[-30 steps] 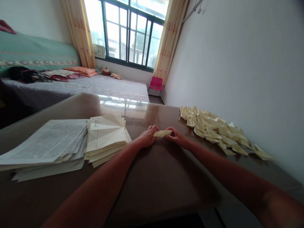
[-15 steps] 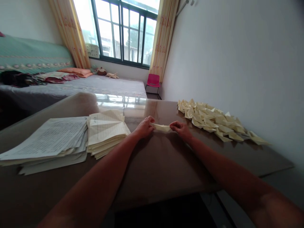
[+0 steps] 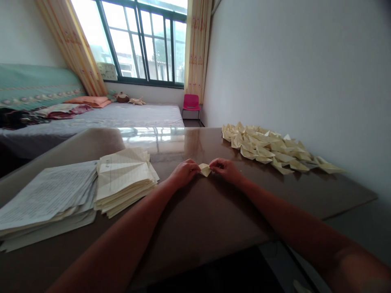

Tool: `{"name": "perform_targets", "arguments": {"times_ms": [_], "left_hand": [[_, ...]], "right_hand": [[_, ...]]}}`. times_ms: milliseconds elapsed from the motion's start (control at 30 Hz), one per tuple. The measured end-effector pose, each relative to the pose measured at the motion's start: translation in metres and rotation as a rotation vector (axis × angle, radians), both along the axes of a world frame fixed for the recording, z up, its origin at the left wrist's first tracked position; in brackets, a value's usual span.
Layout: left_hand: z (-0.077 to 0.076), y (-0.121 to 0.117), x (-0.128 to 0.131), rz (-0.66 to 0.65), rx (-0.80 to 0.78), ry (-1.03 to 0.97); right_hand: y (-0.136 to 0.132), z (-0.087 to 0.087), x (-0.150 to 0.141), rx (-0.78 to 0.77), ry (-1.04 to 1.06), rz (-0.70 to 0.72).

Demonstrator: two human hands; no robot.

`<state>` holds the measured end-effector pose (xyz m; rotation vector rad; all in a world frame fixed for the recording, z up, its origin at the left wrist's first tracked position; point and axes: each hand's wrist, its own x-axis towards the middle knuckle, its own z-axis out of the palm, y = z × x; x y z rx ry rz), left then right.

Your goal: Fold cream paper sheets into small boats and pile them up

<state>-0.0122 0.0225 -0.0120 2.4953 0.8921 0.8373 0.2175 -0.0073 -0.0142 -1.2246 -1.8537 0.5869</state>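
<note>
A small folded piece of pale yellow paper (image 3: 204,169) sits between my two hands above the brown table (image 3: 201,215). My left hand (image 3: 183,173) pinches its left side with fingers closed. My right hand (image 3: 225,169) pinches its right side, fingers curled. Both hands are close together near the middle of the table. To the right, along the wall, lies a heap of several finished folded paper shapes (image 3: 269,148). To the left lies a stack of creased yellowish sheets (image 3: 125,177).
A wider pile of printed white sheets (image 3: 45,199) lies at the far left of the table. Beyond the table are a bed (image 3: 100,118), a window (image 3: 137,40) with curtains and a small pink chair (image 3: 191,103). A white wall runs along the right.
My hands have drawn closer together and the paper between them now looks shorter and more bunched. The view has shifted a little to the right.
</note>
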Motion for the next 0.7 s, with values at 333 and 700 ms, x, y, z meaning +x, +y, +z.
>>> {"name": "perform_targets", "arguments": {"times_ms": [333, 700], "left_hand": [[0.001, -0.001, -0.002, -0.041, 0.086, 0.05], [-0.011, 0.003, -0.001, 0.062, 0.047, 0.103]], "right_hand": [[0.019, 0.023, -0.005, -0.009, -0.507, 0.079], [0.079, 0.121, 0.146, -0.052, -0.683, -0.586]]}}
